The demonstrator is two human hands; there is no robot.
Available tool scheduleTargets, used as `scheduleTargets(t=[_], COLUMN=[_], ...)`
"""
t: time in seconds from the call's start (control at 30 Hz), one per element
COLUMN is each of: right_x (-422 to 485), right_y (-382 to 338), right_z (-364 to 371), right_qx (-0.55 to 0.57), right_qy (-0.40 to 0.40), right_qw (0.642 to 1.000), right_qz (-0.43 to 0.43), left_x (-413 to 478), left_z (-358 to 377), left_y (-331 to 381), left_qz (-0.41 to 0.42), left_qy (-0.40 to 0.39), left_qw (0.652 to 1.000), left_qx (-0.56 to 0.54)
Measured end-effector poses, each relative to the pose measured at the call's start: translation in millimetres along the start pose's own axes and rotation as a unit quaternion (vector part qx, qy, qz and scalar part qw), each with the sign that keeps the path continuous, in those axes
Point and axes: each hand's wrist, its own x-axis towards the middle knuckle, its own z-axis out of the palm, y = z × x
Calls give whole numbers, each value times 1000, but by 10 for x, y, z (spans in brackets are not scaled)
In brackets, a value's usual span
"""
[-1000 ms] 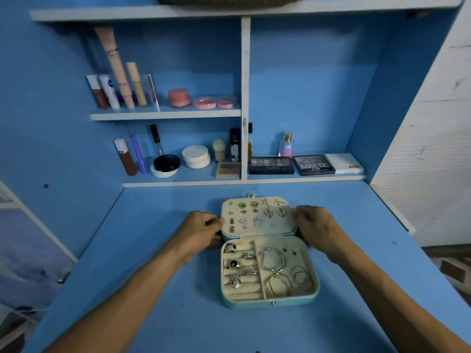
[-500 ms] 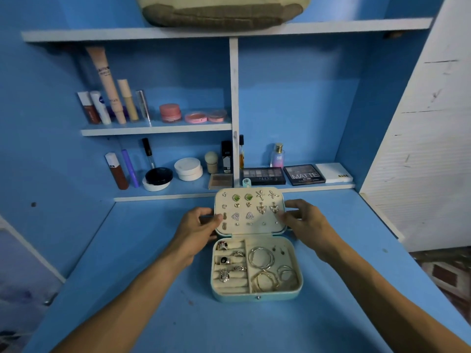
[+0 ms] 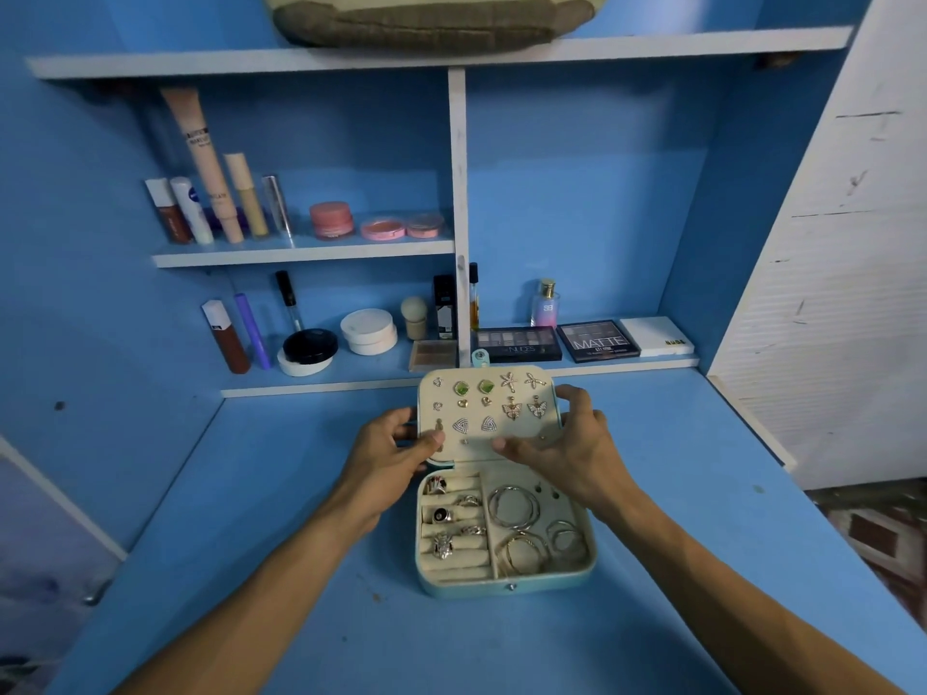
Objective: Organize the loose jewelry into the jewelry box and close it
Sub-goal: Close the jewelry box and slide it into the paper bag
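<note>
A small teal jewelry box [image 3: 501, 586] sits open on the blue desk. Its cream base holds rings [image 3: 444, 516] in rolls on the left and hoop bracelets [image 3: 514, 509] on the right. The lid [image 3: 489, 413] stands raised and tilted, with several earrings pinned to its cream inner panel. My left hand [image 3: 391, 451] grips the lid's left edge, thumb on the panel. My right hand [image 3: 572, 451] grips the right edge, fingers behind it and thumb on the front.
The blue desk [image 3: 301, 619] stretches around the box. Shelves behind hold cosmetics: tubes [image 3: 210, 193], pink jars [image 3: 331, 220], compacts [image 3: 368, 331], eyeshadow palettes [image 3: 597, 341] and a perfume bottle [image 3: 546, 306]. A bag [image 3: 431, 17] lies on the top shelf. A white panel [image 3: 842, 273] stands at right.
Both hands have lifted the lid from lying almost flat to a steeper tilt. My thumbs have come onto its inner face. The camera view has tilted upward.
</note>
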Motion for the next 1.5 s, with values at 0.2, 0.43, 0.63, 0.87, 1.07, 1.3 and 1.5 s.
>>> scheduleTargets(t=[0.2, 0.43, 0.63, 0.87, 1.07, 1.3, 1.5], right_x=[-21, -22, -27, -24, -83, -242, -469], right_y=[-34, -50, -53, -8, -53, -144, -196], right_z=[112, 128, 121, -37, -243, -365, -427], right_qx=[-14, -11, -20, 86, 151, 184, 190], right_qy=[39, 50, 53, 16, -16, -14, 1], right_qw=[999, 999, 998, 996, 988, 983, 982], right_qz=[-2, 3, 0, 18, 24, 12, -18], left_x=[3, 18, 19, -10, -59, -220, -413], left_z=[-2, -13, -15, -57, -116, -144, -189], left_y=[-29, -42, -44, -55, -17, 103, 129], left_qz=[9, 15, 13, 13, 25, 53, 77], left_qy=[9, 17, 14, 14, 10, 27, 10], left_qw=[1000, 1000, 1000, 1000, 999, 997, 997], left_qx=[-2, 14, 18, -2, -19, -38, -25])
